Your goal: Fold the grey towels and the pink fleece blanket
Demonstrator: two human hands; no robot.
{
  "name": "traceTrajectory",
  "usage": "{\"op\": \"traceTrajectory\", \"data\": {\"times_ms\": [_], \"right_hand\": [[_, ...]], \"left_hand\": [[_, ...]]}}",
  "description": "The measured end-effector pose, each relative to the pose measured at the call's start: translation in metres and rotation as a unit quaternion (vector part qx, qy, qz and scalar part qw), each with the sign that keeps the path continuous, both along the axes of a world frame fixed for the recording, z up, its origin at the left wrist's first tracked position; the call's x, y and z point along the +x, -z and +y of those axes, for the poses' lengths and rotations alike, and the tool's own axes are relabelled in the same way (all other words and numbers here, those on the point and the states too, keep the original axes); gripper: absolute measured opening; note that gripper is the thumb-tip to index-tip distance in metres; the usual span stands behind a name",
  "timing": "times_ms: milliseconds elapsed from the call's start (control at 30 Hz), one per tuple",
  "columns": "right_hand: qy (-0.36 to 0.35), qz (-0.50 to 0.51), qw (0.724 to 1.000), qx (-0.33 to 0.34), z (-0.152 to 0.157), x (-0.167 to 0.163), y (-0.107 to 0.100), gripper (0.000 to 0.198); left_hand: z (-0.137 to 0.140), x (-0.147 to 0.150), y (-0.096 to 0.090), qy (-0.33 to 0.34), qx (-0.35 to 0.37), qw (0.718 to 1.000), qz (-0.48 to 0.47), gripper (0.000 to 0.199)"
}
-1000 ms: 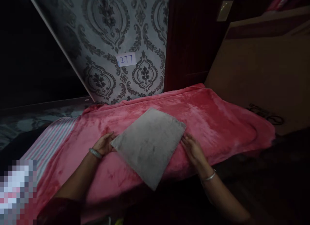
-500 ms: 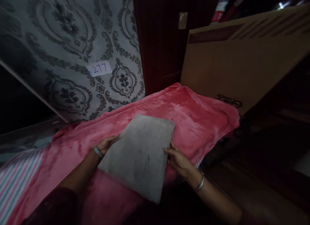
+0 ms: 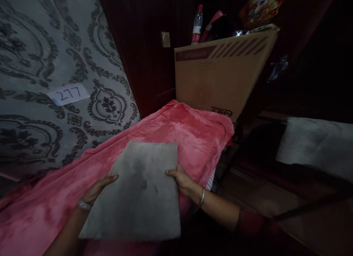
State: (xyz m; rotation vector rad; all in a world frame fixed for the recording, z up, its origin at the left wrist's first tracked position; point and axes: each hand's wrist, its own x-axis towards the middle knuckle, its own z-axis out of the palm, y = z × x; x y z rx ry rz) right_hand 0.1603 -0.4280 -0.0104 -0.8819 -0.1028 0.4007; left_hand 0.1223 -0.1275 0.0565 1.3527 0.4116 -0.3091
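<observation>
Grey cloth [image 3: 143,197], apparently in one flat layered piece, is found between the two hands, in front of the pink blanket [image 3: 182,125]. Whether its lower edge touches the blanket cannot be determined. The surface looks matt and faintly napped, with darker patches near the middle. Assessed as light, soft and not fragile; the dull finish suggests little risk of slipping. It lies flat between the grips with no visible sag, so some stiffness is judged likely, from folding or backing, though neither can be confirmed. The upper left corner is cut off or turned under; which, cannot be told.

Sound holding points are judged to be the opposite side edges, thumbs on top and fingers beneath, so that any layers stay together. The left hand [image 3: 97,188] is partly closed at the left edge, thumb on the face, fingers mostly hidden. The right hand [image 3: 183,180] pinches the right edge, thumb on the face; the grip behind is not visible.

Beyond the blanket stands a cardboard box [image 3: 209,79], with a bottle [image 3: 196,26] at its rear edge. To the right, a pale cloth [image 3: 317,145] hangs well apart.
</observation>
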Motion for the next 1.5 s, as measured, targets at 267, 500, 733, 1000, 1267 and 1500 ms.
{"op": "traceTrajectory", "data": {"times_ms": [267, 500, 733, 1000, 1267, 1500], "right_hand": [[-0.018, -0.096, 0.995, -0.024, -0.034, 0.035, -0.065, 0.063], [-0.063, 0.070, 0.993, -0.074, -0.046, 0.058, 0.007, 0.035], [-0.091, 0.041, 0.995, -0.032, -0.053, 0.057, 0.029, 0.038], [-0.097, 0.020, 0.995, -0.032, -0.050, 0.055, 0.026, 0.056], [-0.073, -0.012, 0.992, -0.098, -0.054, 0.059, 0.032, 0.070], [0.104, -0.390, 0.825, -0.396, -0.067, 0.101, 0.018, 0.057]], "left_hand": [[-0.022, -0.014, -0.046, -0.114, 0.025, 0.989, -0.089, 0.044], [-0.050, -0.015, 0.030, -0.096, -0.054, 0.994, -0.003, 0.024], [-0.035, -0.001, 0.043, -0.106, -0.097, 0.989, 0.034, 0.019], [-0.044, 0.011, 0.046, -0.114, -0.049, 0.992, -0.014, 0.035], [-0.046, 0.008, 0.035, -0.190, 0.125, 0.972, -0.056, 0.033], [-0.119, -0.018, 0.018, -0.033, 0.357, 0.882, -0.305, 0.057]]}}
